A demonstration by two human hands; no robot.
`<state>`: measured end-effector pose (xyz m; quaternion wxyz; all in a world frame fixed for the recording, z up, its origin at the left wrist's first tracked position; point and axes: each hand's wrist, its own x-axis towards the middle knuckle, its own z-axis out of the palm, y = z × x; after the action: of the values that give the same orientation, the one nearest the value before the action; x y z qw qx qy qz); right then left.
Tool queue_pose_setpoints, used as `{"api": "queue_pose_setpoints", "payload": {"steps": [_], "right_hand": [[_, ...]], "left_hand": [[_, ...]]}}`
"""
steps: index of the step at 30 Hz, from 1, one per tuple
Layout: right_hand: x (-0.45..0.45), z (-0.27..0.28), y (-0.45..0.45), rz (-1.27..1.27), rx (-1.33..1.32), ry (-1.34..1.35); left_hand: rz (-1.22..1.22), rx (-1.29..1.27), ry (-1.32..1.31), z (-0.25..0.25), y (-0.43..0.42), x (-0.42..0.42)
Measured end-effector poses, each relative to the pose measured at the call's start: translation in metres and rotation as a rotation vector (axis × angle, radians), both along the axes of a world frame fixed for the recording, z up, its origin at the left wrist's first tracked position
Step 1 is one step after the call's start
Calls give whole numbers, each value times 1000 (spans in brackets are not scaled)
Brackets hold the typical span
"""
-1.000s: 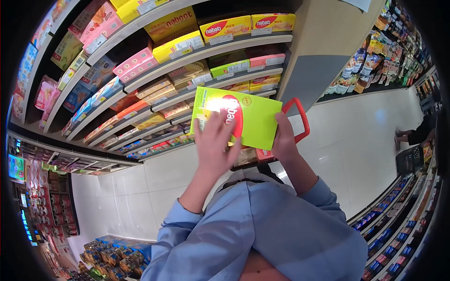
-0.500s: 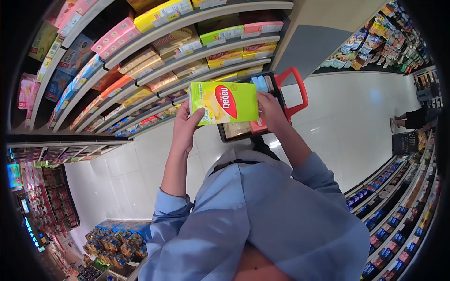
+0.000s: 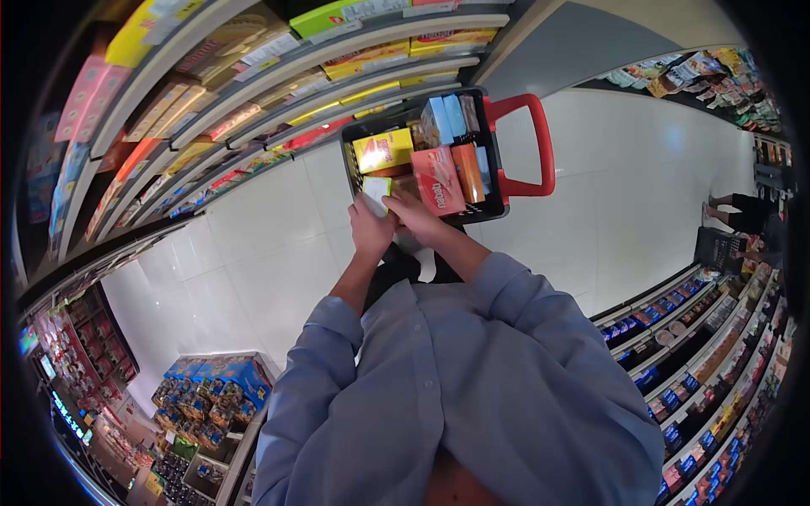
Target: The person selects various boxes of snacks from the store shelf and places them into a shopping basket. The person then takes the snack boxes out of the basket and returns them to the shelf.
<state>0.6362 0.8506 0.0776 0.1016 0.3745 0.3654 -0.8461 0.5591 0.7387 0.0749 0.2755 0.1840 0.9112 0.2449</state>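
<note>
A black shopping basket (image 3: 348,152) with a red handle (image 3: 544,148) sits in front of me, holding several packaged boxes. At its near left corner, the green wafer box (image 3: 377,192) is turned so that a narrow pale side faces up. My left hand (image 3: 369,226) is closed on the box's near left part. From the right, my right hand (image 3: 411,216) grips the same box, its fingers partly hidden. Beside them in the basket lie a yellow box (image 3: 382,152), a pink Nabati box (image 3: 437,181), an orange box (image 3: 467,173) and blue boxes (image 3: 437,122).
Shelves of boxed snacks (image 3: 363,63) curve along the far left side. Shelves of small packages (image 3: 692,379) run along the right. A display of blue boxes and wrapped goods (image 3: 211,396) stands at lower left. Another person (image 3: 747,215) is at the far right, near a dark basket (image 3: 717,249).
The green wafer box has moved down into the basket's near left corner, turning from its broad face onto its edge. Both hands came closer together with it, uncovering the basket's contents.
</note>
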Motion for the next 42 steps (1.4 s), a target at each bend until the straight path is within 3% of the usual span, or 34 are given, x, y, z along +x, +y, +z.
{"api": "queue_pose_setpoints", "payload": {"steps": [2, 6, 9, 14, 16, 20, 29, 32, 36, 42], "right_hand": [[-1, -11, 8, -64, -4, 12], [14, -45, 40, 69, -46, -85], [36, -40, 71, 138, -64, -206], [78, -51, 105, 162, -114, -284], [83, -49, 113, 161, -97, -299], [74, -34, 125, 131, -74, -249], [77, -8, 145, -12, -146, -170], [67, -6, 146, -46, -136, -185], [12, 10, 135, -4, -21, -30], [-155, 105, 132, 12, 478, 150]], "left_hand": [[56, 13, -9, -35, 13, 2], [137, 27, 28, -70, 45, 12], [125, -46, -9, -92, 63, 20], [105, -276, -267, -121, 73, 36], [125, -275, -286, -118, 76, 34], [-61, -194, -315, -112, 54, 13], [-168, -178, -169, -44, 20, -30], [-179, -145, -251, -9, 19, -36], [-228, -110, -297, 14, 3, -43], [-266, -1, -313, 14, -59, -77]]}}
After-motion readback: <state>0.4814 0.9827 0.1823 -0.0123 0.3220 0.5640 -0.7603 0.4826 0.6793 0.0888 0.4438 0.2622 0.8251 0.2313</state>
